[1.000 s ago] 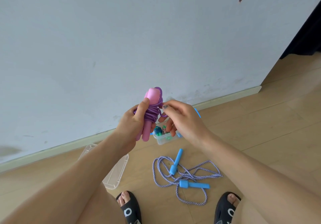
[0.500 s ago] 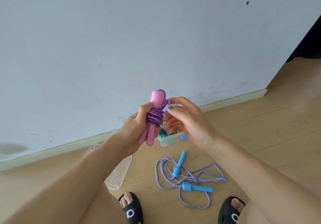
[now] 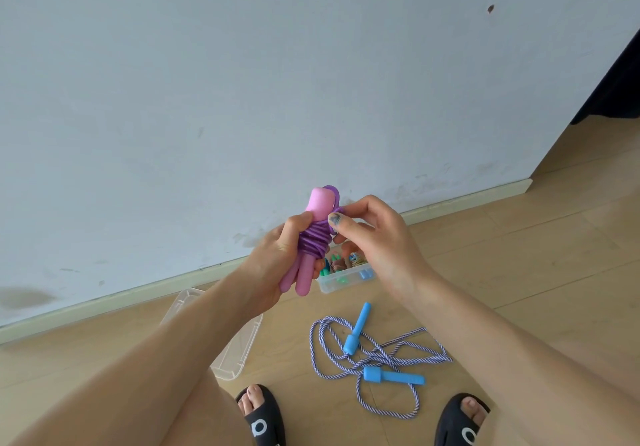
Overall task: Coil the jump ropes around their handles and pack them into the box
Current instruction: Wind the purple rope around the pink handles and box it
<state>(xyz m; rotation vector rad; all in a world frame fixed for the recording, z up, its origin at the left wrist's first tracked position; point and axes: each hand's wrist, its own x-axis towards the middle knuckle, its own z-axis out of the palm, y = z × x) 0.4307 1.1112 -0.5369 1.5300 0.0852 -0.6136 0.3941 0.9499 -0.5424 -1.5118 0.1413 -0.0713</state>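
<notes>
In front of the wall, the purple rope (image 3: 313,240) now sits wound tight around the pink handles (image 3: 304,274), and the right hand (image 3: 377,237) has moved from wrapping to pinching the last loop by the handle tops, probably tucking it in. The left hand (image 3: 277,258) grips the bundle upright, thumb across the coils. Packing comes next: the box (image 3: 346,277) lies just below, while the blue-handled rope (image 3: 377,359) lies uncoiled on the floor

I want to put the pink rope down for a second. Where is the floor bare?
Bare floor lies right of the clear box, along the baseboard, and between the lid and the blue-handled rope. It is crowded around that rope, near both sandals.
</notes>
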